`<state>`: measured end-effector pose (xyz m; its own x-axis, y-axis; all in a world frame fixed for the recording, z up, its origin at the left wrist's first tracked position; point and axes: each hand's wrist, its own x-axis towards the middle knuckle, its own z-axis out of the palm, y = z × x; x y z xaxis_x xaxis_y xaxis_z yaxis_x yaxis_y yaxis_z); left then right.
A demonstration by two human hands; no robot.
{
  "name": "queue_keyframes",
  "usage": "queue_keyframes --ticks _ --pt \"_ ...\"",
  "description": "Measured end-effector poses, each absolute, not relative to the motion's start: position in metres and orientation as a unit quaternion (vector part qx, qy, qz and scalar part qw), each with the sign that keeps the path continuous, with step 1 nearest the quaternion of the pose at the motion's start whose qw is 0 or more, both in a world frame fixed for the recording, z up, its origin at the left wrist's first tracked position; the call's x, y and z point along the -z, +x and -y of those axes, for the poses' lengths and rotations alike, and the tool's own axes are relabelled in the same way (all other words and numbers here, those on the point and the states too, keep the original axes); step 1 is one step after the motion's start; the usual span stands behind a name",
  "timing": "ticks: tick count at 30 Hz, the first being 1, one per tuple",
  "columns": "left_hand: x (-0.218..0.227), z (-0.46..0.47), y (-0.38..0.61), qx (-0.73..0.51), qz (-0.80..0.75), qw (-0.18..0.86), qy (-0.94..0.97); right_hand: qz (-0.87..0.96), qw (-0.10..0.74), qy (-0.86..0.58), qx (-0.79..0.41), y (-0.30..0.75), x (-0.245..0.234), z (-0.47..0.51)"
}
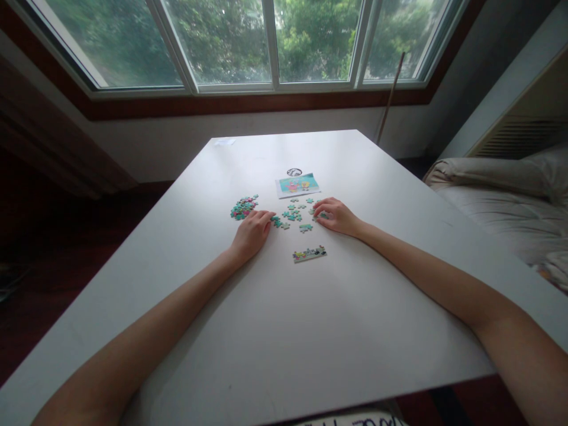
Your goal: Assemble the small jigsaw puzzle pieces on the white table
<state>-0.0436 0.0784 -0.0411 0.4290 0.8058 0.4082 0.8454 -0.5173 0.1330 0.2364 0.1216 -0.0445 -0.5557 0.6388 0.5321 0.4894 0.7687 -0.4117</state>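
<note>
My left hand (254, 232) lies palm down on the table, its fingers stretched out. Its fingertips touch or nearly touch green puzzle pieces (276, 221), and a heap of mixed puzzle pieces (242, 208) lies just beyond it. My right hand (336, 216) rests on its side, fingers curved and the thumb apart, beside a few pale pieces partly hidden by the fingers. Loose teal pieces (291, 214) are scattered between both hands. Two or so joined pieces (306, 228) lie nearer me. Closer still is an assembled puzzle strip (309, 254).
A picture card (297, 186) with a teal cartoon scene lies past the pieces, with a round dark-rimmed item (294, 172) behind it. The white table (284, 331) holds a clear scrap (224, 142) at its far left corner. A stick (390, 97) leans by the window; a padded seat (483, 189) stands right.
</note>
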Motion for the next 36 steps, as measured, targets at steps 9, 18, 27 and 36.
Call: queue_keyframes --ticks 9,18,27,36 --pt "0.0421 -0.0786 -0.0436 0.218 0.496 0.049 -0.839 0.873 0.352 -0.316 -0.117 0.2352 0.0395 -0.1180" --pt "0.0455 -0.0804 -0.0453 0.234 0.497 0.035 -0.835 0.864 0.349 -0.341 -0.125 0.2360 0.0397 -0.1170" --pt "0.0452 -0.0805 -0.0449 0.228 0.496 0.046 -0.837 0.860 0.350 -0.349 -0.129 0.2359 0.0398 -0.1170" --pt "0.0448 -0.0800 -0.0443 0.235 0.496 0.043 -0.835 0.862 0.352 -0.342 -0.126 0.2359 0.0426 -0.1193"
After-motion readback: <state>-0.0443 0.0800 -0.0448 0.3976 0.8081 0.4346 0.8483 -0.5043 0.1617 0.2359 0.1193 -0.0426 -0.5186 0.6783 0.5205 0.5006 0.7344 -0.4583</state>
